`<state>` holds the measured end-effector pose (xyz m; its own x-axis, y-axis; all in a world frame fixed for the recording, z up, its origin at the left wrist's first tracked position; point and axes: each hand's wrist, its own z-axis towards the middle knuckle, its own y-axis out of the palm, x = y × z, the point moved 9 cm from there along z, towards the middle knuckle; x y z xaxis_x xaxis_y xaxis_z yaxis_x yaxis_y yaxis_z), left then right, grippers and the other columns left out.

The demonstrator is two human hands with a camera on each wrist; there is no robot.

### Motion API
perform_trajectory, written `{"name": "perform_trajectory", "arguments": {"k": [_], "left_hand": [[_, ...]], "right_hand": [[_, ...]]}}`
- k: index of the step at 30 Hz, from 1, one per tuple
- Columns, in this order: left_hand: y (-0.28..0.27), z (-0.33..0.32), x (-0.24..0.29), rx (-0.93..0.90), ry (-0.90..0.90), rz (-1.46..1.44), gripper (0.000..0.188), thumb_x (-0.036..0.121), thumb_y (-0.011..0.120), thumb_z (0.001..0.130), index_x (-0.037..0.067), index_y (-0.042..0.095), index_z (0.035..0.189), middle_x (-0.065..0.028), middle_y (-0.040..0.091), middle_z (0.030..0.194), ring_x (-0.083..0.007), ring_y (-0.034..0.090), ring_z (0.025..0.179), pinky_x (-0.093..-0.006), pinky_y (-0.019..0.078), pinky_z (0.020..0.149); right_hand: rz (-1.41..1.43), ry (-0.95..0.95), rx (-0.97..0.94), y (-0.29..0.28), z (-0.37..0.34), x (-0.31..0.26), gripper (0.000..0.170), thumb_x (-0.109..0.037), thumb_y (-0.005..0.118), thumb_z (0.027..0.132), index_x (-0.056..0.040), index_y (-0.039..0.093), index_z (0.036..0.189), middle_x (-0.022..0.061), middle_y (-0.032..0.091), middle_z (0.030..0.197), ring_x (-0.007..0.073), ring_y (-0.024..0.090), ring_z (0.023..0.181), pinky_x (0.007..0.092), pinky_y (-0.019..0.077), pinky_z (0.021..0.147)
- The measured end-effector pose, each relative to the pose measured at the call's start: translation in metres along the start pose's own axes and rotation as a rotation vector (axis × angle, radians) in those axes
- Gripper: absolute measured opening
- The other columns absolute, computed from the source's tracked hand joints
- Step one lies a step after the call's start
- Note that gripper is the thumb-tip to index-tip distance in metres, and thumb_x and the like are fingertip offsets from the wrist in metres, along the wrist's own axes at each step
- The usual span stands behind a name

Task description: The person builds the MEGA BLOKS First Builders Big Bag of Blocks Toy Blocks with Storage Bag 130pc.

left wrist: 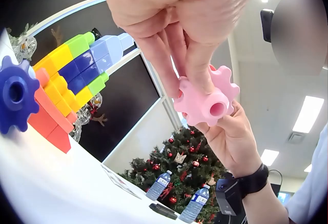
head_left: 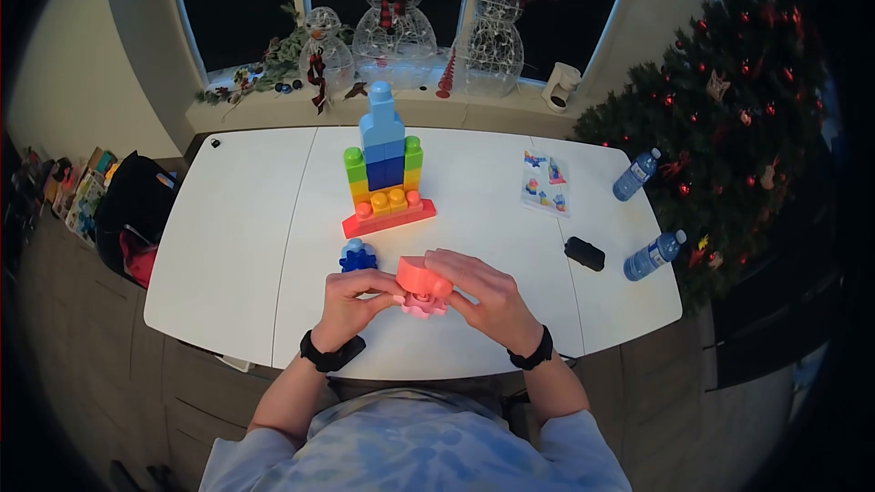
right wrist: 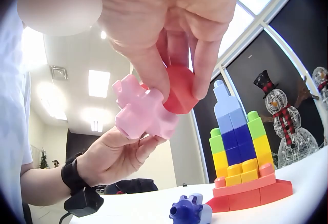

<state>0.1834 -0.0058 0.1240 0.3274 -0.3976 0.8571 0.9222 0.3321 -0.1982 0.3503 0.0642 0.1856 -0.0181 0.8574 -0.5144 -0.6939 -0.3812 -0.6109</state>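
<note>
My left hand (head_left: 352, 302) pinches a pink gear-shaped toy piece (left wrist: 205, 98) by its toothed edge. With my right hand (head_left: 492, 299) I grip a red toy block (right wrist: 180, 88), fingers on one side and thumb on the other. The two pieces meet between my hands, red above pink, over the near part of the table. Just beyond my left hand sits a dark blue gear piece (head_left: 358, 258) against a light blue block (head_left: 354, 244). Farther back stands a block tower (head_left: 385, 169) with a red base, yellow, green and blue blocks, and a light blue top.
A picture sheet (head_left: 545, 184) lies right of the tower on the white table (head_left: 228, 246). Near the right edge are a black case (head_left: 584, 253) and two water bottles (head_left: 635, 175). A decorated tree (head_left: 729, 118) stands beyond that edge; wire snowmen (head_left: 394, 14) line the windowsill.
</note>
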Motion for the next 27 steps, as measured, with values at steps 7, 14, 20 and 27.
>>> {"name": "perform_trajectory", "arguments": {"k": [7,14,20,27], "left_hand": [[0.001,-0.015,-0.027,0.079,-0.209,-0.27,0.014,-0.003,0.082,0.083,-0.004,0.074,0.094,-0.0096,0.077,0.093,-0.0153,0.075,0.087,-0.0273,0.0619,0.082],[0.009,-0.019,-0.039,0.121,-0.271,-0.315,0.014,-0.006,0.08,0.085,-0.004,0.069,0.095,-0.0122,0.076,0.095,-0.0182,0.075,0.092,-0.0308,0.0618,0.085],[0.015,-0.021,-0.056,0.135,-0.293,-0.363,0.023,-0.008,0.079,0.086,-0.001,0.062,0.1,-0.0127,0.073,0.105,-0.0181,0.074,0.098,-0.0312,0.0613,0.088],[-0.017,-0.004,-0.03,0.139,-0.27,0.367,0.05,0.005,0.093,0.068,0.003,0.06,0.106,-0.0116,0.068,0.115,-0.0258,0.071,0.104,-0.0343,0.0603,0.088]], "right_hand": [[0.046,0.023,-0.142,0.008,0.002,-0.002,0.062,-0.004,0.076,0.082,-0.0025,0.056,0.14,0.0166,0.062,0.137,0.0352,0.061,0.126,0.0421,0.0546,0.102],[0.143,0.178,-0.168,0.029,-0.002,0.015,0.073,-0.012,0.084,0.075,-0.0049,0.05,0.139,0.0172,0.056,0.14,0.0364,0.055,0.129,0.0431,0.0543,0.1],[0.117,0.314,-0.079,0.039,-0.01,0.04,0.072,-0.017,0.088,0.072,-0.0077,0.052,0.133,0.0144,0.063,0.123,0.0339,0.063,0.114,0.0421,0.0558,0.093],[-0.001,0.381,-0.129,0.039,-0.019,0.076,0.071,-0.017,0.088,0.069,-0.0086,0.054,0.131,0.0145,0.065,0.12,0.0343,0.065,0.111,0.0411,0.0553,0.093]]}}
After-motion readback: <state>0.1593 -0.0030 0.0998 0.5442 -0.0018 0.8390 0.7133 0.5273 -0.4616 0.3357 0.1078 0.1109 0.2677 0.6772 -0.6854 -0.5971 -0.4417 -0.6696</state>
